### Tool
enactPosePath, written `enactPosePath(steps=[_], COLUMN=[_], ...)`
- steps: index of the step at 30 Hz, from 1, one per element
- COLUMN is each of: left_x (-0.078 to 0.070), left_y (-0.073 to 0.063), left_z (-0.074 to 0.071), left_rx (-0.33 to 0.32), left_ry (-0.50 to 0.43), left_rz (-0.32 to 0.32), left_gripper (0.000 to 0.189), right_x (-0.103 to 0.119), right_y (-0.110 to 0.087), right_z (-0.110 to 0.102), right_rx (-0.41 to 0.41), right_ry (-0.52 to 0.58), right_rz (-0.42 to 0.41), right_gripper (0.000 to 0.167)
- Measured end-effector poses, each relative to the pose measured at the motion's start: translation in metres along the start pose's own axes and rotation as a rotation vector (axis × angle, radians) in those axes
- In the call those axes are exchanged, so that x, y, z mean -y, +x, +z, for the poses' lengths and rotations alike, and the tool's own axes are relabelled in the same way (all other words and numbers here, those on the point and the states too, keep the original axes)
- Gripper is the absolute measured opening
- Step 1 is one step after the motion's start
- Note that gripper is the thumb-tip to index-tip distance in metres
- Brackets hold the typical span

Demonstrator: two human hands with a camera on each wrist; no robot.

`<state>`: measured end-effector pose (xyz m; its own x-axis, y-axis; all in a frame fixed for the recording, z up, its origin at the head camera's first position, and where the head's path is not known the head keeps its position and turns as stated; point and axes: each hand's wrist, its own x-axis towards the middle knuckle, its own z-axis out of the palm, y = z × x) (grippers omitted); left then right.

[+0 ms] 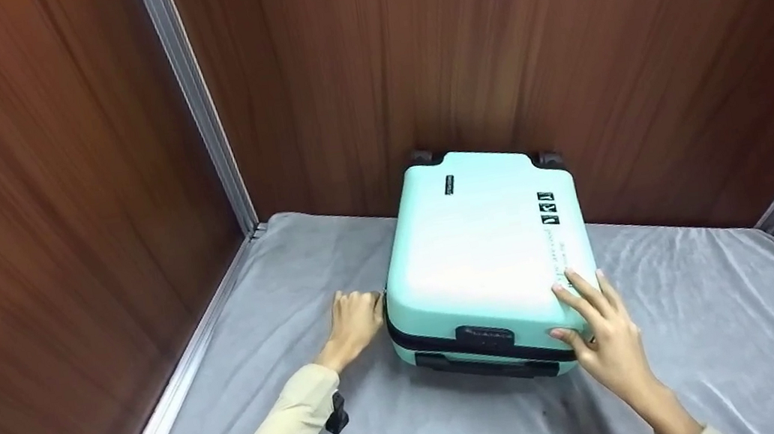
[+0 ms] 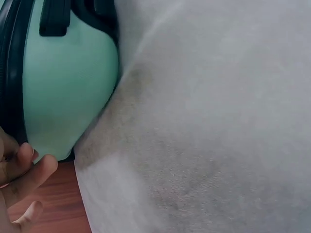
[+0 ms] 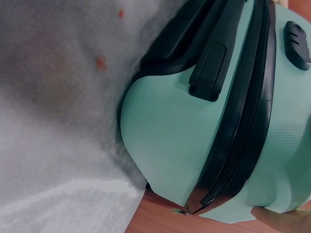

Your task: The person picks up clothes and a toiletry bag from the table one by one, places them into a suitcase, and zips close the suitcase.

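Observation:
A mint-green hard-shell suitcase [image 1: 484,233] lies flat on a grey cloth, its black zipper band [image 3: 238,141] running around the side. At its left side my left hand [image 1: 355,321] has curled fingers and seems to pinch a zipper pull at the band; the pull itself is mostly hidden. Curled fingers [image 2: 36,174] show beside the band in the left wrist view. My right hand [image 1: 613,340] rests on the near right corner with fingers spread over the lid and side. A small zipper slider [image 3: 183,212] shows at the band in the right wrist view.
A black combination lock [image 1: 486,336] and a carry handle [image 1: 487,365] face me. Wheels [image 1: 549,161] sit at the far end, close to the wood-grain back wall [image 1: 338,87]. Another wall [image 1: 54,218] stands to the left. Grey cloth [image 1: 712,323] spreads around the suitcase.

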<state>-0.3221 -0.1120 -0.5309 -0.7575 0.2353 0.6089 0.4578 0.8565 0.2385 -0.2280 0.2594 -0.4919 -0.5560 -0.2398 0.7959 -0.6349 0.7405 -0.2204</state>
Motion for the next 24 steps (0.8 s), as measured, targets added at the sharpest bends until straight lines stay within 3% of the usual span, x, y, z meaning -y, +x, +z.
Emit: enactPosePath(steps=[11, 16, 24], left_x=[0.005, 0.008, 0.009], left_y=[0.013, 0.021, 0.024], left_z=[0.008, 0.011, 0.014], left_rx=[-0.055, -0.013, 0.029], left_ry=[0.0, -0.003, -0.032], left_rz=[-0.002, -0.056, -0.055], left_gripper=[0.034, 0.037, 0.039], right_x=[0.0, 0.0, -0.001], right_y=[-0.002, -0.001, -0.001], right_z=[0.002, 0.003, 0.0], right_rx=[0.003, 0.009, -0.012], right_ry=[0.02, 0.023, 0.016], right_rz=[0.015, 0.004, 0.014], right_gripper=[0.074, 0.074, 0.074])
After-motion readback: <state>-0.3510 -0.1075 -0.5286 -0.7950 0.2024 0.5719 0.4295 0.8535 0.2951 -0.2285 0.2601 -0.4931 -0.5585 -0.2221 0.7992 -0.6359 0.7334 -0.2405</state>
